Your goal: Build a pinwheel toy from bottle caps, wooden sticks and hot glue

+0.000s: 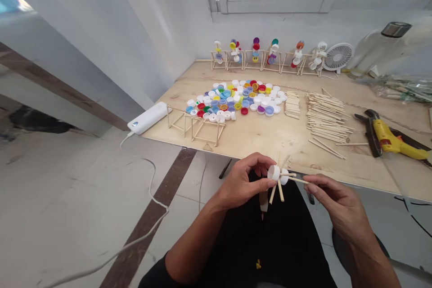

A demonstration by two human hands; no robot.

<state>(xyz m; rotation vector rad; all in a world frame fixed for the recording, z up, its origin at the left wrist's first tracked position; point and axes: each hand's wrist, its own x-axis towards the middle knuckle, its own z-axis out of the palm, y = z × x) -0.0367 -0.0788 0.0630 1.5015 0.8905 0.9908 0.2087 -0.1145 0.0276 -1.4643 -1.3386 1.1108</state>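
Over my lap, my left hand (pixel 245 180) pinches a white bottle cap (pixel 273 173) between thumb and fingers. Thin wooden sticks (pixel 281 191) fan out like spokes beside that cap, and a second white cap (pixel 285 176) sits on their right side. My right hand (pixel 340 200) is closed on the outer end of a wooden stick (pixel 297 179), which points left into the second cap. Whether this stick passes through both caps I cannot tell. A pile of coloured bottle caps (pixel 236 99) lies on the wooden table (pixel 263 137) in front of me.
Wooden stick frames (pixel 205 129) stand at the table's front left, near a white power strip (pixel 148 118). Right of the caps lie stick piles (pixel 326 117) and a yellow glue gun (pixel 388 137). Several cap wheels on frames (pixel 255 56) and a small fan (pixel 338 57) line the back.
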